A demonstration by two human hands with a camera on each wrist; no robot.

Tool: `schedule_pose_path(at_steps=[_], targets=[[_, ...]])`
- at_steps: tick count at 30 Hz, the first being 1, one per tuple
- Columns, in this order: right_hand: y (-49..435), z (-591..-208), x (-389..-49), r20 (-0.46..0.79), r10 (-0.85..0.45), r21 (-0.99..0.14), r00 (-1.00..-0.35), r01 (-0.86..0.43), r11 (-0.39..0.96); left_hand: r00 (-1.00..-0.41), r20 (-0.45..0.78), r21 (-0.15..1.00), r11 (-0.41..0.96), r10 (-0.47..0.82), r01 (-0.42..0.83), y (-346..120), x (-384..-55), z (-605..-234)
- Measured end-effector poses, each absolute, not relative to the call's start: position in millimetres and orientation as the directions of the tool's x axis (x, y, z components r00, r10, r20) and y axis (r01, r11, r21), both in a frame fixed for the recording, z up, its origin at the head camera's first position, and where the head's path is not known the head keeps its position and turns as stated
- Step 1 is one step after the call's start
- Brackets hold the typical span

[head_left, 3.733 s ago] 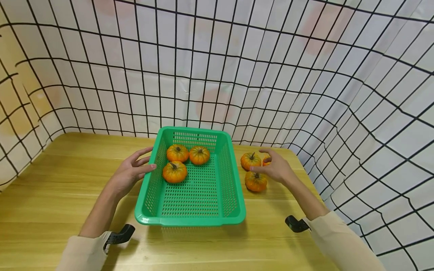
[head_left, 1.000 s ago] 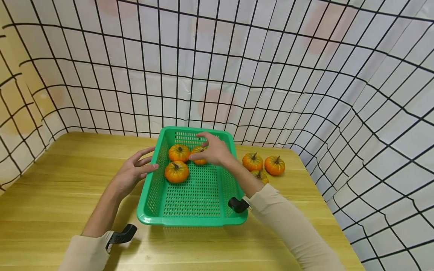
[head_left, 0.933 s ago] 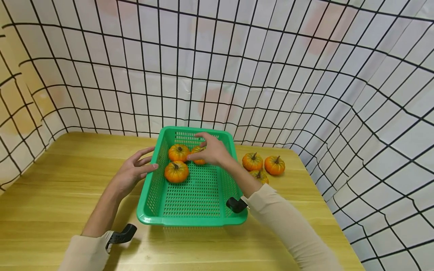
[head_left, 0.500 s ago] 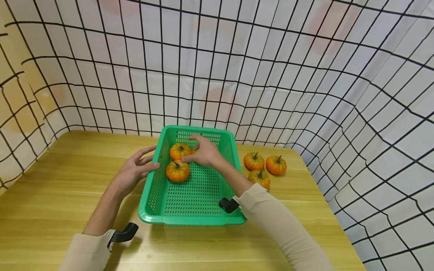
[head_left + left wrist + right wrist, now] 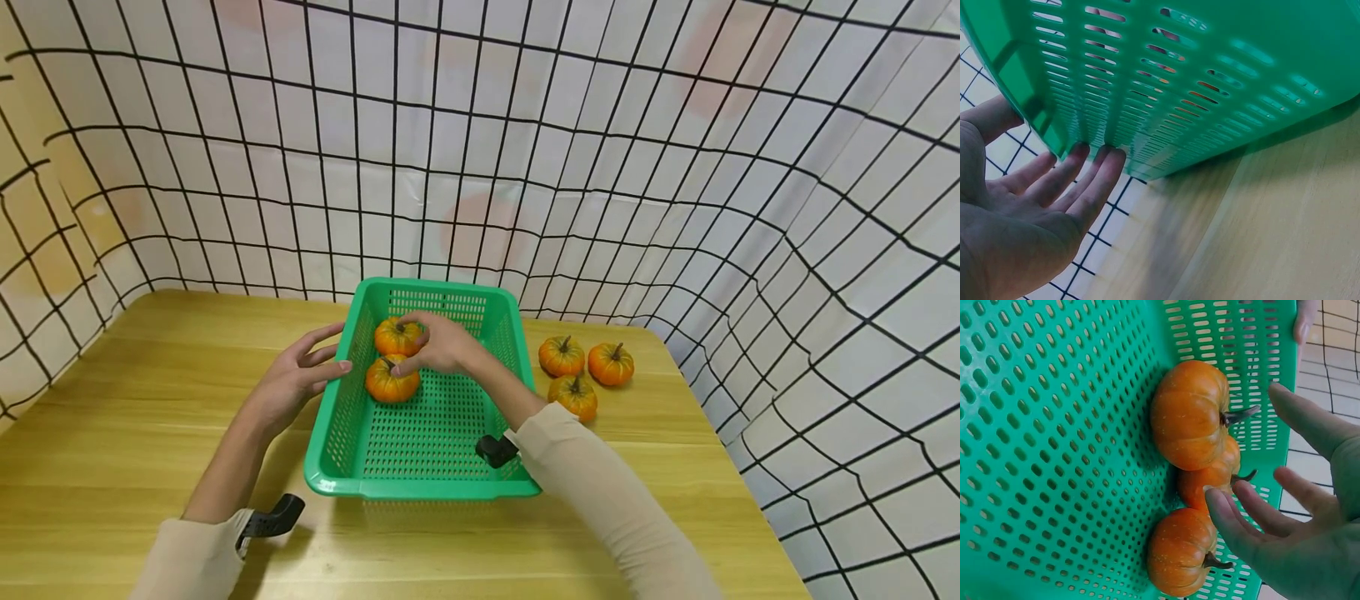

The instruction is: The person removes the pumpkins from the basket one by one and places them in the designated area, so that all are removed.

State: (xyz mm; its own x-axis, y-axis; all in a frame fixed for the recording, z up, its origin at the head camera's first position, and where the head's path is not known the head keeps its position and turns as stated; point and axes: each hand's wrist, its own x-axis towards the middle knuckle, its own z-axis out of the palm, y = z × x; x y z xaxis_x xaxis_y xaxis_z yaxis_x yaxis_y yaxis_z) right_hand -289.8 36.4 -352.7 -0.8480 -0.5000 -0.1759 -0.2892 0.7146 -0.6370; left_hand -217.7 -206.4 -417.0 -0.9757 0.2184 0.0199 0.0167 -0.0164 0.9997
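A green perforated basket (image 5: 423, 487) stands on the wooden table with three small orange pumpkins inside. In the head view, the back-left pumpkin (image 5: 393, 337) and front-left pumpkin (image 5: 386, 383) show; my right hand mostly hides the third. The right wrist view shows all three, the nearest being a pumpkin (image 5: 1188, 419) with a dark stem. My right hand (image 5: 444, 344) hovers over them, fingers spread and thumb apart, gripping nothing. At the basket's left side, my left hand (image 5: 288, 379) rests its nearly straight fingertips (image 5: 1113, 159) on the outer wall, its thumb at the rim.
Right of the basket, three more pumpkins sit on the table: a back-left pumpkin (image 5: 561, 357), a right one (image 5: 611, 365) and a front one (image 5: 573, 397). A pale cloth wall with black grid lines (image 5: 480, 167) encloses the table's back and sides.
My right hand has left the pumpkins on the table's right and come over the basket, then shifted further left across its pumpkins. My left hand and all pumpkins keep their places.
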Motion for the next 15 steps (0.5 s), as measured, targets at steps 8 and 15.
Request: schedule_pose_path(at_steps=[8,15], targets=[[34.7,-356.9,-291.4,-0.205,-0.506,-0.621,-0.838,-0.288,0.729,-0.975,0.022,1.0,-0.017,0.221,0.019,-206.7,-217.1,-417.7],[32.7,-363.2,-291.5,-0.244,-0.517,-0.64,-0.82,-0.264,0.721,-0.975,0.017,1.0,-0.006,0.22,0.016,-206.7,-216.1,-416.3]])
